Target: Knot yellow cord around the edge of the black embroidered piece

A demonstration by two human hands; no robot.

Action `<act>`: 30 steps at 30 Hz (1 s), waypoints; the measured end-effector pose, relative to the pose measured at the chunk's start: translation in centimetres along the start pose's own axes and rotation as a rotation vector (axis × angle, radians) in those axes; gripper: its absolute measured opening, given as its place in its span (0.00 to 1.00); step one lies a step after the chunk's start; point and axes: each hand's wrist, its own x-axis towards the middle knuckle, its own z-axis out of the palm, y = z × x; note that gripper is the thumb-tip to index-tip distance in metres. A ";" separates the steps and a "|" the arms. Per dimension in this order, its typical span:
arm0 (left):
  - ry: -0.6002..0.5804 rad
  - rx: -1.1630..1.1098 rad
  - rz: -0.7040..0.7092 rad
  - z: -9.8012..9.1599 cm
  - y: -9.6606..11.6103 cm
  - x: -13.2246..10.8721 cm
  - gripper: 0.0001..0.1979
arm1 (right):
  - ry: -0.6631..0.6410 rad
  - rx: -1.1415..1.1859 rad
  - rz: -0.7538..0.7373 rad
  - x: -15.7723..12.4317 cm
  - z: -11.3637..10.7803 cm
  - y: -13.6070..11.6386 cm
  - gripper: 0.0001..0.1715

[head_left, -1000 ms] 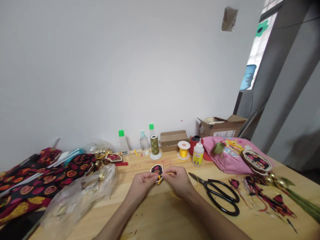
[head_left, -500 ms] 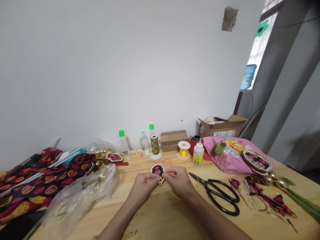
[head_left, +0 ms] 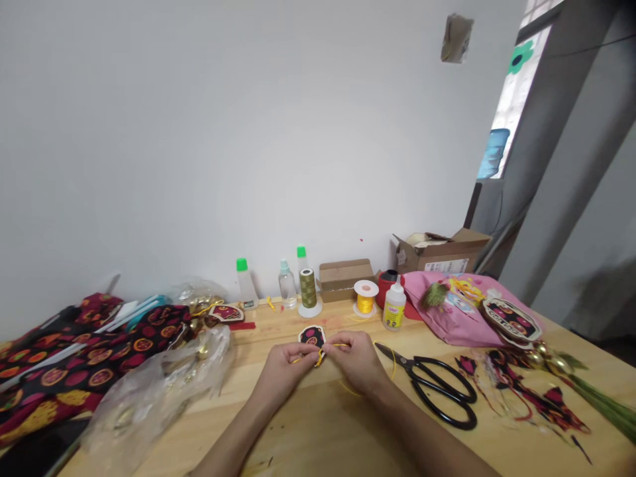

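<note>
My left hand point(head_left: 289, 362) and my right hand point(head_left: 354, 358) meet over the middle of the table, fingertips almost touching. Both pinch a thin yellow cord point(head_left: 348, 389), which is knotted between them and loops off to the right. Just behind my fingertips lies a small octagonal pendant point(head_left: 312, 335) with dark patterned fabric and a pale rim. The knot sits at the pendant's near edge, partly hidden by my fingers. To the right of my right hand are black-handled scissors point(head_left: 437, 384), blades slightly apart, with a loop of the cord over the blades.
Behind my hands stand a green thread spool point(head_left: 308, 289), a yellow cord spool point(head_left: 366, 303) and a glue bottle point(head_left: 394, 307). Patterned fabric point(head_left: 144, 344) and a clear plastic bag point(head_left: 149, 391) lie left. A pink bag point(head_left: 447, 318) and fabric scraps point(head_left: 541, 391) lie right.
Almost nothing differs. My fingertips and the pendant have shifted very slightly; both hands keep their pinch on the yellow cord.
</note>
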 end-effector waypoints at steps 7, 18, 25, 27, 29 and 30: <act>-0.015 0.018 0.010 0.0 -0.1 0.1 0.12 | 0.002 0.037 0.011 0.0 0.3 0.2 0.09; -0.023 -0.003 -0.012 0.0 -0.1 0.2 0.13 | 0.013 -0.023 0.068 0.4 0.0 0.7 0.09; -0.010 0.001 -0.005 -0.1 -0.3 0.3 0.12 | -0.015 0.039 0.061 0.2 0.2 0.6 0.10; -0.015 -0.001 -0.005 -0.2 -0.3 0.4 0.13 | -0.004 0.039 0.060 0.2 0.2 0.4 0.10; -0.026 -0.007 -0.006 -0.2 -0.4 0.4 0.14 | -0.005 0.036 0.059 0.2 0.1 0.3 0.10; -0.031 -0.005 -0.007 -0.2 -0.4 0.5 0.15 | -0.008 0.033 0.059 0.2 0.1 0.2 0.10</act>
